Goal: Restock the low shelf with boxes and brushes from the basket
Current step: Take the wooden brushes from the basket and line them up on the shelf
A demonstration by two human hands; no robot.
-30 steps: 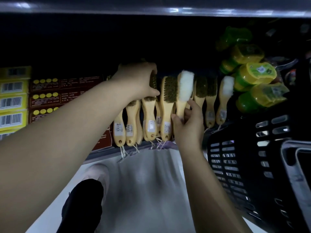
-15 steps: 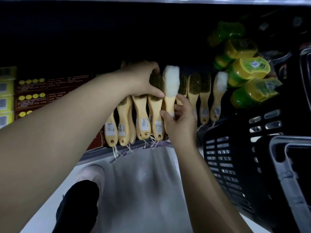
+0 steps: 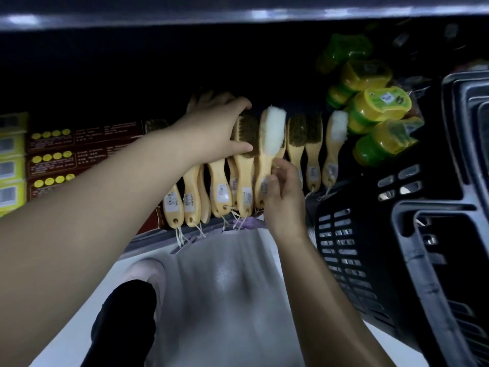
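Note:
A row of wooden-handled brushes (image 3: 219,189) stands on the low shelf (image 3: 148,242), handles toward me with labels and strings. My left hand (image 3: 217,128) reaches in and grips the brown bristle heads of the brushes at the row's middle, thumb on the front. Right beside them stands a white-bristled brush (image 3: 274,133). My right hand (image 3: 284,192) pinches its handle low down, fingers curled. Dark red boxes (image 3: 87,152) are stacked left of the brushes. The black basket (image 3: 370,247) hangs at the right; its inside is hidden.
Yellow boxes (image 3: 12,165) sit at the far left of the shelf. Green and yellow packs (image 3: 378,107) are piled at the right, behind two brown brushes and another white brush (image 3: 336,128). The upper shelf's edge (image 3: 238,17) runs overhead. My grey trouser leg (image 3: 225,300) is below.
The white-bristled brush has moved left and now stands tight against the brown brushes under my left hand. My right hand has slid down its handle.

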